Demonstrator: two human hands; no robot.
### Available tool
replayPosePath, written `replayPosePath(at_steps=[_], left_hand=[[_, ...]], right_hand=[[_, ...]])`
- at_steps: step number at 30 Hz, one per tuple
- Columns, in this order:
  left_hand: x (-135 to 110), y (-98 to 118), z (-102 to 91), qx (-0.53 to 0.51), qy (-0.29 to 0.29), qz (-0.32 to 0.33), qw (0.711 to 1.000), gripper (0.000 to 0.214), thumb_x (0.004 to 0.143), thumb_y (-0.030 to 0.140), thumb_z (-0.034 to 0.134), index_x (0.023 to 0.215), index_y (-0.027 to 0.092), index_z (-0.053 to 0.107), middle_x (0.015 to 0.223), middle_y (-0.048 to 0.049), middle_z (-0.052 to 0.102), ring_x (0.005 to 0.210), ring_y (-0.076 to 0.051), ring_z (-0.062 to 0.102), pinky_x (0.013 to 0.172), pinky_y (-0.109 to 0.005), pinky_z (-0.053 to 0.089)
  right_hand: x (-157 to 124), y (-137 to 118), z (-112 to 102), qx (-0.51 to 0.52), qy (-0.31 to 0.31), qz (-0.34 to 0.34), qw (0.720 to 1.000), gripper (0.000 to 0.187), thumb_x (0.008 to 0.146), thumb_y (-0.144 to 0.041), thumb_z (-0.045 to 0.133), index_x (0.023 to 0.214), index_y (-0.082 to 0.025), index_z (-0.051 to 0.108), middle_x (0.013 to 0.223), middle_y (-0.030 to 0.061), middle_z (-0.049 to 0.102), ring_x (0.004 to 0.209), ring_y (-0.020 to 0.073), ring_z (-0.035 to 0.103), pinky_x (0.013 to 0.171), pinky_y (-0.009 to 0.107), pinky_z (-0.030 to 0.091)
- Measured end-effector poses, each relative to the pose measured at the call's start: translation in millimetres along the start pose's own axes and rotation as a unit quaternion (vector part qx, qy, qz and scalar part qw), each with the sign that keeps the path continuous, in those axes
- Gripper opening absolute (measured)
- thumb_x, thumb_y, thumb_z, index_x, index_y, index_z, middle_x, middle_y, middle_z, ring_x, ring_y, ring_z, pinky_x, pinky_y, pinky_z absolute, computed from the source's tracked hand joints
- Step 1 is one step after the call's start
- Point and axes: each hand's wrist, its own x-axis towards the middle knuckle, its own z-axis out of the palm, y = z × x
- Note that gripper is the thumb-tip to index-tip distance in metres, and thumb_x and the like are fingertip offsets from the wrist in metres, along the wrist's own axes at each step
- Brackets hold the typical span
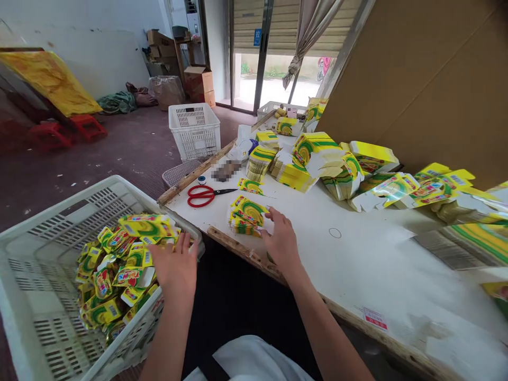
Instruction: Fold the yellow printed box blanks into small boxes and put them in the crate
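Note:
My left hand (175,262) is over the near edge of a white plastic crate (43,233), fingers stretched out and apart. Just past its fingertips a yellow-and-green carton (146,226) tilts above the pile of small printed cartons (115,275) inside; I cannot tell whether it rests on them. On the white table, my right hand (282,238) has its thumb and fingers at the right edge of a small stack of yellow cartons (246,212), gripping it. Behind that stack lies a single flat yellow carton (251,186). Red-handled scissors (202,195) lie to the left.
Bundles of flat yellow cartons (293,169) line the table's far side, along a large brown cardboard panel (420,90). A small spool (202,180) sits near the wooden table edge (238,248). Another white crate (194,129) stands on the floor beyond.

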Motion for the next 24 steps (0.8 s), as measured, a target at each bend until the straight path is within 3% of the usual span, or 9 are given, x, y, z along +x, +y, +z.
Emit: replayPosePath(at_steps=[3,7,13,19,24], left_hand=[[-8,-9,2.6,0.003,-0.012,-0.061,0.998,0.038,0.083,0.058,0.056,0.094,0.022,0.054,0.117,-0.0113,0.06,0.116,-0.022,0.057,0.092,-0.039,0.05],[-20,-24,3.7,0.034,-0.093,-0.066,0.993,0.035,0.07,0.043,0.074,0.091,0.019,0.059,0.1,-0.0054,0.068,0.092,-0.017,0.064,0.077,-0.029,0.052],[-27,-33,5.9,0.061,-0.128,-0.106,0.984,0.045,0.056,0.04,0.084,0.089,0.017,0.065,0.086,-0.0031,0.071,0.073,-0.012,0.065,0.063,-0.022,0.05],[-28,-40,6.7,0.065,-0.142,-0.125,0.98,0.047,0.053,0.04,0.087,0.088,0.016,0.067,0.079,-0.0013,0.071,0.066,-0.009,0.063,0.06,-0.019,0.05],[-30,-44,8.0,0.07,-0.167,-0.151,0.972,0.046,0.056,0.04,0.087,0.089,0.015,0.069,0.079,-0.0026,0.071,0.066,-0.01,0.063,0.062,-0.02,0.051]], right_hand=[[15,2,5,-0.064,-0.032,0.018,0.997,0.045,0.079,-0.007,0.056,0.123,-0.015,0.053,0.111,0.015,0.067,0.106,0.0315,0.058,0.093,0.049,0.043],[18,0,8,-0.084,-0.054,0.026,0.995,0.043,0.079,-0.002,0.053,0.12,-0.014,0.054,0.101,0.0127,0.068,0.1,0.0293,0.06,0.091,0.045,0.043],[20,-2,4,-0.096,-0.072,0.039,0.992,0.046,0.077,-0.001,0.054,0.12,-0.015,0.05,0.109,0.0145,0.065,0.103,0.0286,0.058,0.09,0.041,0.043],[35,-6,-2,-0.069,-0.095,0.052,0.992,0.043,0.068,0.004,0.056,0.107,-0.014,0.052,0.097,0.0157,0.066,0.098,0.0327,0.06,0.085,0.044,0.044],[28,-9,-14,0.01,-0.078,0.057,0.995,0.05,0.07,0.001,0.051,0.115,-0.017,0.039,0.091,0.0067,0.062,0.087,0.0239,0.062,0.076,0.037,0.049]])
